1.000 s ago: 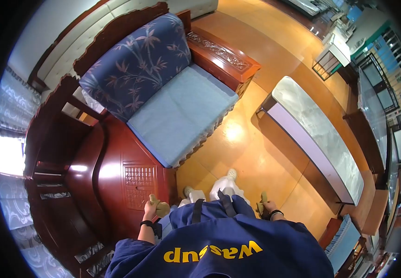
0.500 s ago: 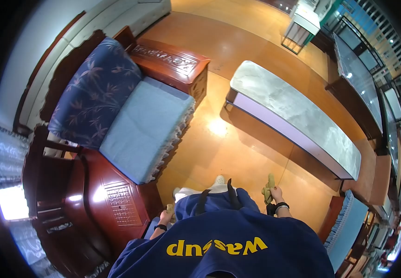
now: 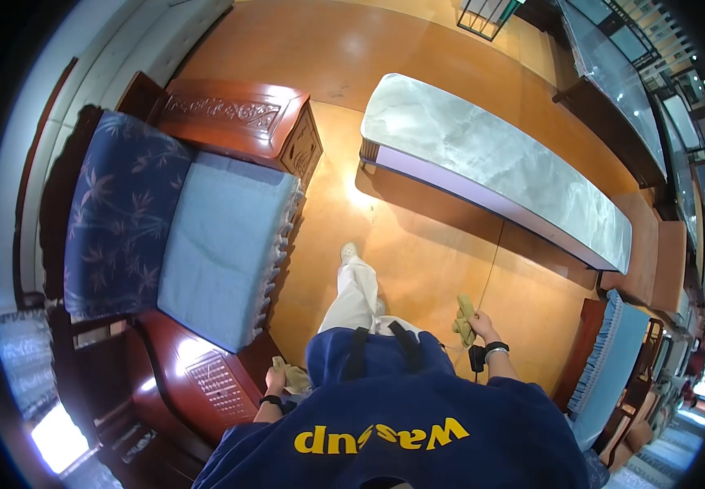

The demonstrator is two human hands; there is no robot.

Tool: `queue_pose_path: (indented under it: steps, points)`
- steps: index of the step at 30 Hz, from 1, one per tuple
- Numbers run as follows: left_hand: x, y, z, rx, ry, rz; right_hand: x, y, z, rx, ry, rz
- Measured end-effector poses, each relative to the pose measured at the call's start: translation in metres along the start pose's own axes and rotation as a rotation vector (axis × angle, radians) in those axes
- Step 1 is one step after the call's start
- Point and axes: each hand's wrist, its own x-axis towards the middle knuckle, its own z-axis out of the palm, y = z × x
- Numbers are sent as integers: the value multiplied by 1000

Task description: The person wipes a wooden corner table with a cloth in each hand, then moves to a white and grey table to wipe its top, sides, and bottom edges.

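My right hand (image 3: pixel 483 324) is closed around a bunched olive-green cloth (image 3: pixel 464 316) and hangs out to my right above the floor. A dark band circles that wrist, and a small black object (image 3: pixel 477 357) with a thin cord shows beside it. At my left side, my left hand (image 3: pixel 274 380) grips a second, paler crumpled cloth (image 3: pixel 295 378), partly hidden by my body. Nearest to this hand is a reddish-brown wooden cabinet (image 3: pixel 242 399) with a carved panel.
To the left stands a chair with a light-blue seat cushion (image 3: pixel 214 236), beside a carved wooden side table (image 3: pixel 234 118). Ahead lies a long marble-topped table (image 3: pixel 491 155). A blue-cushioned seat (image 3: pixel 613 367) is at the right. Orange floor (image 3: pixel 417 244) runs between them.
I have stepped forward: one foot now reaches out ahead, and the furniture has shifted in view. Both hands still hold their cloths.
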Motion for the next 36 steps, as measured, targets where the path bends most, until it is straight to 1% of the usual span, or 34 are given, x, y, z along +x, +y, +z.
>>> queue_pose_path:
  steps: [1,2,3,4,5,6,7,8,9,10,11,12,13,14,15,16,18,19,20,21,22,24,26,27,28,29,30,31,33,34,35,36]
  points:
    - [11,7,0,59,-55,-119,4,-10,-4,24,-48,-22]
    - [24,16,-1,116,-110,-238,6,-19,-7,30,-42,-12]
    - [29,37,-2,193,-74,-265,12,-17,-11,59,1,11]
    - [36,65,-5,197,-79,-258,21,-12,-16,88,44,32]
    - [48,99,-9,137,-129,-178,43,11,-14,93,60,48]
    - [62,134,-11,76,-180,-101,42,-7,-27,94,63,53]
    - [80,167,-10,187,-135,111,34,-26,-43,24,185,68]
    - [79,224,-21,139,-108,183,27,-44,-54,-49,300,84]
    - [110,243,-9,41,-3,366,43,-29,-55,-26,415,-37]
    - [125,283,-13,45,-46,406,45,-37,-62,-30,401,-37]
    - [131,324,-20,21,-46,493,47,-44,-74,-49,458,-21]
    - [137,362,-28,24,-22,581,48,-53,-85,-69,518,-3]
    - [144,397,-33,27,0,671,53,-55,-92,-70,512,-4]
    - [153,425,-34,56,10,677,55,-55,-98,-88,551,-64]
    - [140,464,-48,35,-4,670,59,-56,-104,-104,592,-125]
    - [145,487,-49,38,-3,670,65,-57,-111,-101,590,-125]
    - [161,519,-49,119,107,778,84,-50,-123,-5,706,-117]
    - [170,529,-49,140,134,792,98,-43,-128,-1,707,-115]
    - [181,536,-50,160,158,803,111,-33,-135,5,720,-61]
    - [192,540,-54,240,148,789,127,-23,-145,7,732,-9]
    - [203,544,-55,314,139,770,145,-9,-157,-3,732,-14]
    - [209,568,-61,405,131,718,194,15,-172,-83,730,95]
    - [236,586,-52,467,275,796,252,31,-186,-104,736,90]
    - [238,606,-43,444,333,822,281,38,-191,-133,737,87]
    - [244,625,-32,424,384,838,311,41,-193,-115,784,55]
    - [261,636,-18,387,412,963,340,38,-195,-102,824,28]
    - [283,651,-3,347,437,1095,366,17,-195,4,905,-14]
    - [297,671,14,340,453,1116,394,-2,-193,108,992,-52]
    - [316,716,54,268,455,1130,472,-6,-173,105,1022,2]
    - [328,734,76,213,440,1123,503,-16,-164,7,986,-63]
    - [345,748,99,62,366,1094,520,-29,-150,-89,941,-126]
    - [357,757,126,-89,293,1056,529,-40,-137,-100,925,-123]
